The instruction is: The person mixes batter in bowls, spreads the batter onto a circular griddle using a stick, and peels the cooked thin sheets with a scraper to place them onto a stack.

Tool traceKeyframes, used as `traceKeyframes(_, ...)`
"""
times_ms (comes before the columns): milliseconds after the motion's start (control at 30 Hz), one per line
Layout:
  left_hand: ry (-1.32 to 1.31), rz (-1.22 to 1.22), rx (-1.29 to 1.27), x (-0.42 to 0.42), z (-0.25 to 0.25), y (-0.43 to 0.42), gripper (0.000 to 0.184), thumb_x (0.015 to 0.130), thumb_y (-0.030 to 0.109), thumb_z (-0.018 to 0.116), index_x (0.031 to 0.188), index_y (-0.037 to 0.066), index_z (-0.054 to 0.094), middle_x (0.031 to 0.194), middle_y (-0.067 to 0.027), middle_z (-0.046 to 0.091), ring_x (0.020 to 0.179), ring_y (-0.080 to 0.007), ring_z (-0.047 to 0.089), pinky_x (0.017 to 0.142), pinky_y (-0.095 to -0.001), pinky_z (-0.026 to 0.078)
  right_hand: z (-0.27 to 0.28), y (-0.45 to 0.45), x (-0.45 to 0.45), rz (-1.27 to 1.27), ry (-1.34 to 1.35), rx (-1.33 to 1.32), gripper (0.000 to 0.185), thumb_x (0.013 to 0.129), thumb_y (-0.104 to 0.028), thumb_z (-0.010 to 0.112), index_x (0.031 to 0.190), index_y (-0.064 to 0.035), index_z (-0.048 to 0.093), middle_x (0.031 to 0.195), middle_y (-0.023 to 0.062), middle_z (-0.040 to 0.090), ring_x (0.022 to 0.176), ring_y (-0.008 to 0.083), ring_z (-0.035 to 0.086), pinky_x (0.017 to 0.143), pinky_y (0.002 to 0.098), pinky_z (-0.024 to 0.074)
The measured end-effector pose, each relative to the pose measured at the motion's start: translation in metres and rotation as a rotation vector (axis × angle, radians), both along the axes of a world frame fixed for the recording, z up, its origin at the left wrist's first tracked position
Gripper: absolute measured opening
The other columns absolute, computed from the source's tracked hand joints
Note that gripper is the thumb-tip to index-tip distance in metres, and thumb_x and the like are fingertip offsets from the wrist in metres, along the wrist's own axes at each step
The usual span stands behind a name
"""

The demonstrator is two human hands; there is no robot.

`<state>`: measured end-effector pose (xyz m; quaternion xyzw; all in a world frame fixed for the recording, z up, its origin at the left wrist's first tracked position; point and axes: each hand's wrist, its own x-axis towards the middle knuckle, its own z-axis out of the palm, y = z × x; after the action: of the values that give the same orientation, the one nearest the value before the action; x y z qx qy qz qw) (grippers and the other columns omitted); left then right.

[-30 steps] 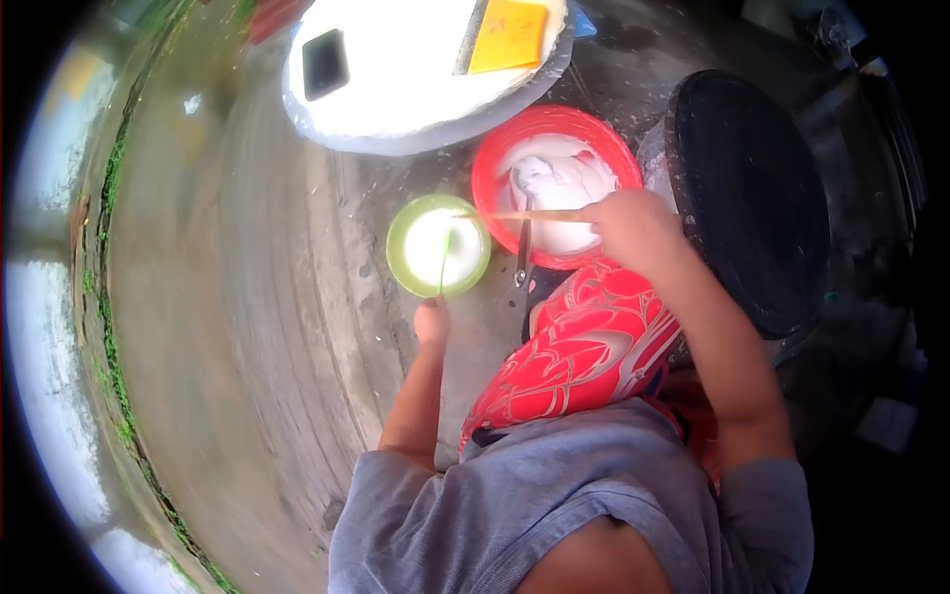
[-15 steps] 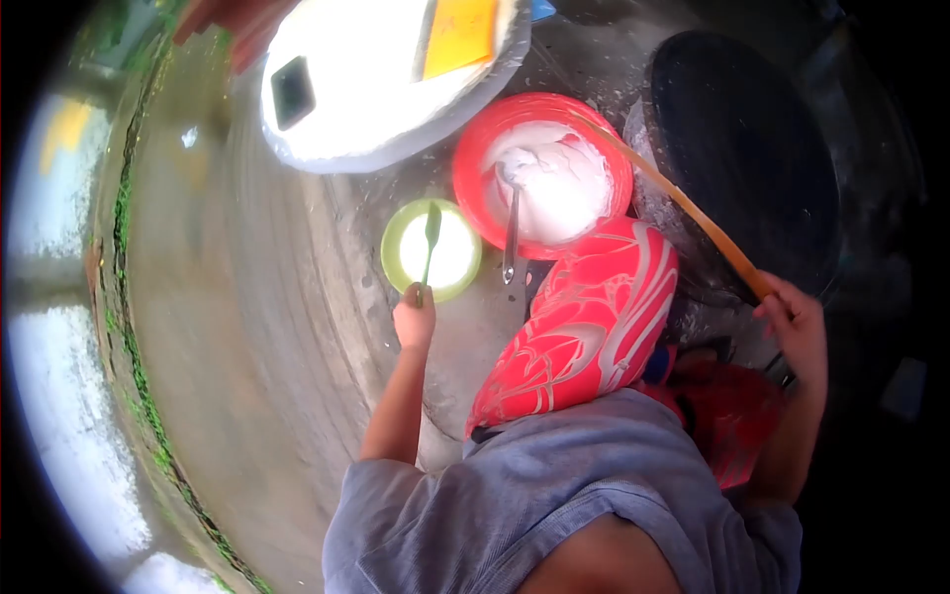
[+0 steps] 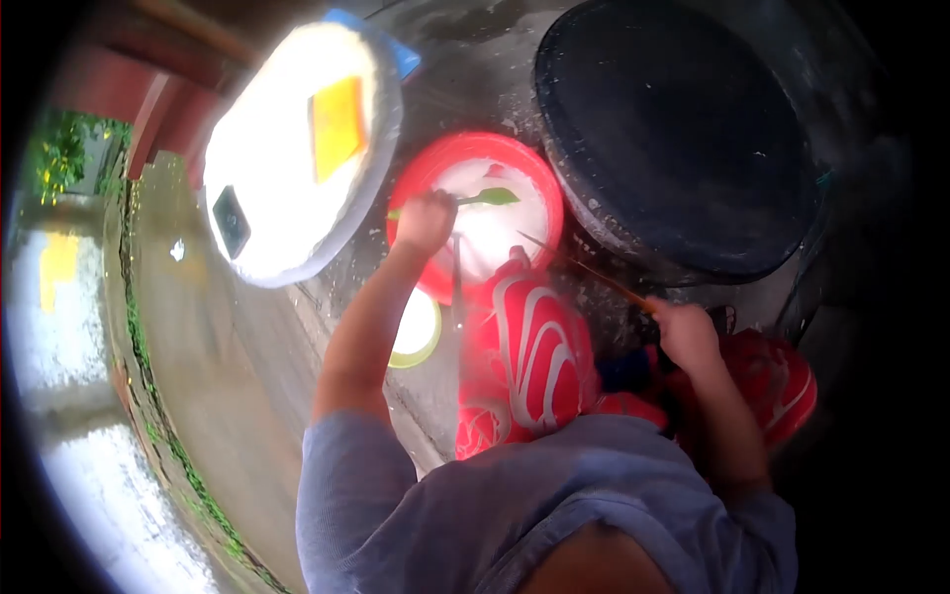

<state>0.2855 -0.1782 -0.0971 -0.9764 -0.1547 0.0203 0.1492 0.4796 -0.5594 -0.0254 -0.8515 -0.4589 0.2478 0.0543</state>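
Observation:
My left hand (image 3: 426, 221) is closed on a green spatula (image 3: 495, 196), its blade over the red basin (image 3: 546, 188). White paste (image 3: 485, 233) fills much of that basin. A metal spoon (image 3: 457, 287) leans on the basin's near rim. My right hand (image 3: 685, 335) grips a long wooden stick (image 3: 614, 285), held low at the right with its thin far end reaching toward the basin's right edge. Partly behind my left forearm stands a green bowl (image 3: 429, 346) with white contents.
A round white-topped surface (image 3: 277, 158) at the upper left bears a dark phone (image 3: 231, 221) and a yellow-orange packet (image 3: 337, 127). A large black round slab (image 3: 673, 139) fills the upper right. My patterned red trousers (image 3: 534, 346) lie just below the basin.
My left hand has moved with the green spatula from the green bowl to above the red basin. The stick in my right hand now points lower. The view has turned to the right.

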Motion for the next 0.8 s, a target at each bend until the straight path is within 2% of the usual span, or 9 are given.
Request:
traceKeyframes(67,0.098,-0.210,0.090,0.042,-0.004,0.014,0.009,0.073,0.016,0.053,0.075,0.010,0.058,0.076,-0.0032,0.058,0.076,-0.0183,0.057,0.063,-0.0310,0.046,-0.004,0.003,0.004,0.014,-0.020,-0.041,0.043,0.077,-0.003,0.051,0.118,-0.0164,0.055,0.080,0.0166,0.062,0.073,0.0334,0.060,0.067,0.0414,0.0477)
traceKeyframes(133,0.142,-0.363,0.160,0.080,0.000,0.022,0.008,0.072,0.016,0.053,0.074,0.011,0.059,0.076,-0.0018,0.058,0.079,-0.0173,0.056,0.067,-0.0307,0.044,-0.007,0.004,0.006,-0.073,0.027,-0.047,0.035,0.080,-0.008,0.051,0.113,-0.0159,0.059,0.080,0.0151,0.063,0.072,0.0310,0.061,0.066,0.0409,0.0482)
traceKeyframes(167,0.146,-0.373,0.157,0.097,0.000,0.027,0.008,0.072,0.016,0.053,0.074,0.011,0.059,0.076,-0.0018,0.058,0.079,-0.0173,0.056,0.067,-0.0307,0.044,-0.009,0.003,0.008,-0.053,0.029,-0.117,0.040,0.082,-0.008,0.048,0.120,-0.0196,0.054,0.079,0.0140,0.063,0.072,0.0313,0.061,0.065,0.0409,0.0485)
traceKeyframes(233,0.223,-0.469,0.172,0.126,-0.005,0.039,0.008,0.072,0.016,0.053,0.072,0.013,0.060,0.074,-0.0009,0.057,0.077,-0.0166,0.056,0.067,-0.0297,0.043,-0.006,0.005,0.009,-0.073,0.069,-0.143,0.045,0.078,-0.006,0.048,0.120,-0.0197,0.054,0.079,0.0153,0.063,0.073,0.0325,0.061,0.066,0.0413,0.0482)
traceKeyframes(333,0.236,-0.445,0.153,0.145,-0.014,0.064,0.009,0.072,0.017,0.053,0.068,0.014,0.060,0.073,-0.0008,0.058,0.077,-0.0168,0.057,0.067,-0.0306,0.044,-0.012,0.003,0.012,-0.083,0.112,-0.179,0.051,0.074,-0.004,0.049,0.122,-0.0214,0.052,0.081,0.0159,0.063,0.073,0.0326,0.061,0.065,0.0411,0.0486)
traceKeyframes(500,0.296,-0.241,0.192,0.131,-0.033,0.079,0.011,0.073,0.017,0.053,0.072,0.012,0.064,0.077,-0.0024,0.061,0.080,-0.0174,0.058,0.068,-0.0328,0.044,-0.023,-0.006,0.016,-0.081,0.127,-0.193,0.050,0.076,-0.005,0.048,0.123,-0.0238,0.051,0.077,0.0147,0.062,0.069,0.0293,0.062,0.061,0.0404,0.0496)
traceKeyframes(567,0.413,0.048,0.196,0.118,-0.041,0.082,0.013,0.075,0.017,0.053,0.077,0.012,0.066,0.080,-0.0028,0.062,0.082,-0.0176,0.059,0.067,-0.0330,0.045,-0.024,-0.009,0.015,-0.087,0.129,-0.196,0.050,0.077,-0.005,0.048,0.124,-0.0234,0.051,0.076,0.0146,0.062,0.068,0.0293,0.062,0.061,0.0402,0.0496)
traceKeyframes(733,0.463,0.244,0.228,0.081,-0.041,0.072,0.016,0.079,0.019,0.053,0.082,0.012,0.066,0.086,-0.0030,0.063,0.086,-0.0195,0.060,0.068,-0.0338,0.048,-0.027,-0.015,0.016,-0.068,0.149,-0.157,0.049,0.077,-0.005,0.048,0.124,-0.0204,0.051,0.074,0.0144,0.062,0.067,0.0294,0.061,0.060,0.0394,0.0497)
traceKeyframes(800,0.459,0.537,-0.003,0.067,-0.026,0.062,0.018,0.082,0.020,0.051,0.087,0.013,0.067,0.091,-0.0051,0.065,0.088,-0.0226,0.063,0.071,-0.0357,0.051,-0.027,-0.016,0.016,-0.064,0.130,-0.102,0.047,0.077,-0.005,0.049,0.123,-0.0175,0.053,0.073,0.0148,0.061,0.067,0.0297,0.061,0.060,0.0390,0.0497)
